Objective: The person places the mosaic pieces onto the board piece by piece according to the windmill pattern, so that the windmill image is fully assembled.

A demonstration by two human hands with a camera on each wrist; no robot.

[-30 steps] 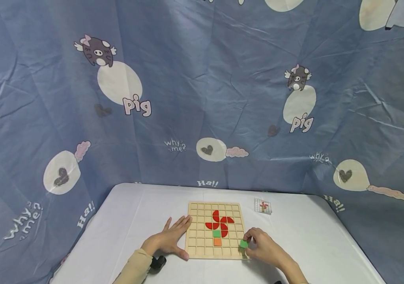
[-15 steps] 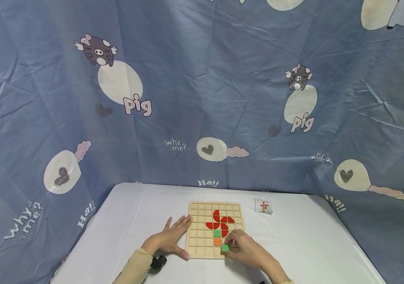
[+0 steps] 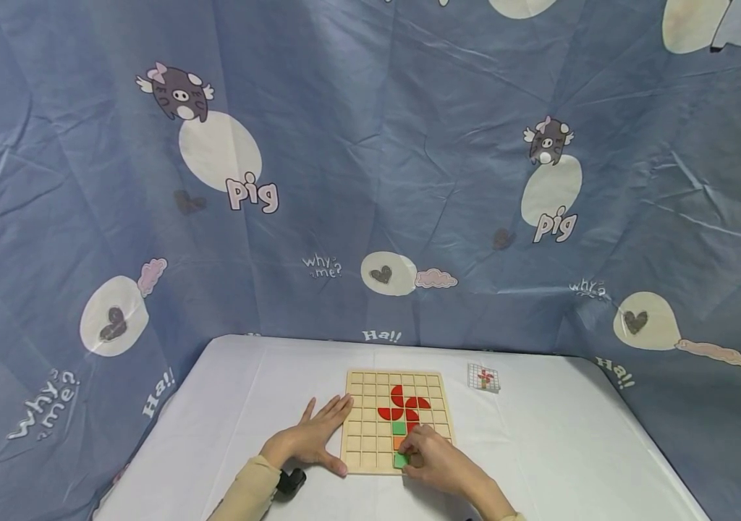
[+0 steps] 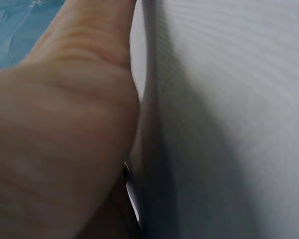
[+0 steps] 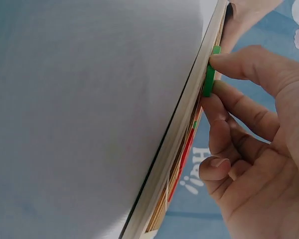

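Observation:
In the head view my left hand [image 3: 312,440] lies with fingers spread, its fingertips and thumb at the left edge of a wooden grid board [image 3: 368,422]. My right hand [image 3: 441,462] pinches a green square tile [image 3: 399,460] between thumb and fingers over the board's front row. Just behind that tile sits an orange square [image 3: 398,441], partly covered by fingers, then another green square [image 3: 399,428]. Red rounded pieces [image 3: 397,394] form a pinwheel beyond them. The right wrist view shows the pinched green tile [image 5: 209,79] tilted at the board's edge [image 5: 177,119].
A small card [image 3: 484,378] bearing a grid and a red pinwheel picture lies behind the board to the right. White cloth [image 3: 559,434] covers the table. A blue printed curtain [image 3: 318,217] hangs around the back and sides.
My right hand has carried the green tile leftward from the board's right side to the front row, in line with the orange square. My left hand has stayed in place.

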